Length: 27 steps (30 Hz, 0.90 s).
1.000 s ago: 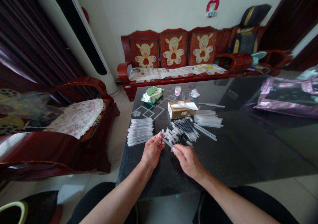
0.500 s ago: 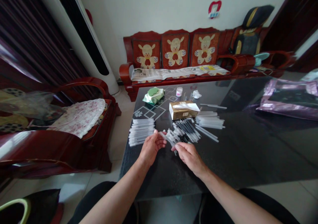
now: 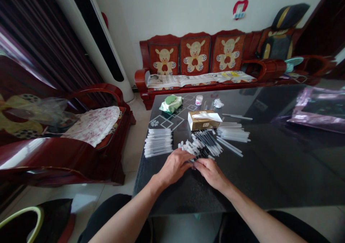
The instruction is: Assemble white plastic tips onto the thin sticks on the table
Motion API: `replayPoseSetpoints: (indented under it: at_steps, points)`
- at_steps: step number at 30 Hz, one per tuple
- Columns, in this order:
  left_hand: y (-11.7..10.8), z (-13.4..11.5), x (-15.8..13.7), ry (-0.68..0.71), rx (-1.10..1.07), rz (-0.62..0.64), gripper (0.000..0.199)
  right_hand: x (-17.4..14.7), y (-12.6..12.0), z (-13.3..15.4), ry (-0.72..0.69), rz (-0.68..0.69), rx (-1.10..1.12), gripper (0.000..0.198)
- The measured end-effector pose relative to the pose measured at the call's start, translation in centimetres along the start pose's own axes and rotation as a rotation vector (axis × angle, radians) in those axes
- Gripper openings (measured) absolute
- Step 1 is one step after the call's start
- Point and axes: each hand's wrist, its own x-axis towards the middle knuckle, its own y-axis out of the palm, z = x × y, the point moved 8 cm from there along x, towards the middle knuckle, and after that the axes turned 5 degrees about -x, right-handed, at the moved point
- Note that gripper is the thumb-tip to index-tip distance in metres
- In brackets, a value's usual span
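Observation:
My left hand (image 3: 176, 166) and my right hand (image 3: 211, 169) meet low over the black table, fingertips pinched together. Between them is a slim pen, mostly hidden by the fingers. Just beyond the fingers lies a loose heap of short white and black pen caps (image 3: 190, 146). Dark, thin pen refills (image 3: 208, 142) lie in a slanted bundle behind the heap. To the left, white pens with black ends (image 3: 158, 143) are lined up in a neat row. Translucent pen barrels (image 3: 233, 132) are stacked on the right, with a couple lying apart in front.
A gold tissue box (image 3: 205, 122) stands behind the refills. Farther back are a green wipes pack (image 3: 171, 103), a small white jar (image 3: 199, 99) and a crumpled tissue (image 3: 218, 103). A purple plastic package (image 3: 318, 108) lies at right on the black table (image 3: 269, 164).
My left hand has turned over and moved right to meet my right hand. The translucent tube between the hands is now mostly covered by fingers. The view has shifted slightly left.

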Motion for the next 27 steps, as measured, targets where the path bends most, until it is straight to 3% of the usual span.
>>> replayPoseSetpoints:
  at_steps: [2, 4, 6, 11, 13, 18, 27]
  points:
    - [1.1, -0.3, 0.0, 0.011, 0.034, 0.075, 0.024, 0.0, 0.1, 0.2, -0.016, 0.019, 0.013, 0.038]
    - [0.8, 0.3, -0.2, 0.002, 0.072, 0.099, 0.024, 0.0, -0.5, 0.2, -0.016, -0.003, 0.003, 0.040]
    - [-1.0, 2.0, -0.4, -0.036, 0.149, 0.065, 0.024, 0.0, -1.7, -0.1, 0.008, -0.070, -0.025, 0.041]
    - [-8.0, 7.8, -2.0, -0.271, 0.448, -0.148, 0.022, -0.2, -4.8, -1.8, 0.087, -0.207, -0.047, 0.040]
    - [-9.1, 9.3, -2.6, -0.329, 0.543, -0.165, 0.021, -0.2, -5.3, -2.1, 0.089, -0.211, -0.046, 0.040]
    - [-8.6, 10.9, -2.8, -0.386, 0.641, -0.115, 0.021, -0.4, -6.5, -2.2, 0.078, -0.236, -0.070, 0.040]
    - [-8.0, 11.5, -2.6, -0.399, 0.648, -0.086, 0.023, -0.9, -8.7, -2.5, 0.097, -0.280, -0.161, 0.034]
